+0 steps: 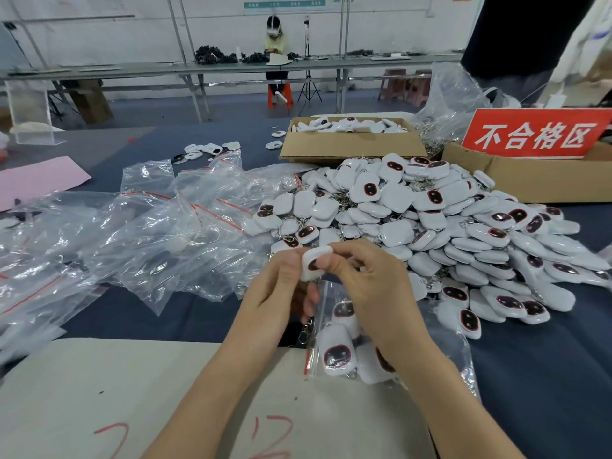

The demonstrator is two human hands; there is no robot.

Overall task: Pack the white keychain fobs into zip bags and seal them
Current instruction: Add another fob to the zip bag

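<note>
White fob [313,261] is pinched between thumbs and curled fingers of left hand [281,289] and right hand [367,286], just above part-filled zip bag [458,359].

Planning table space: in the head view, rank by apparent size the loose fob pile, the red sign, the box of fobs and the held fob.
Largest: loose fob pile.
Next: box of fobs and red sign look about alike, and the frame edge cuts the sign, so I won't rank them.
Smallest: held fob.
</note>
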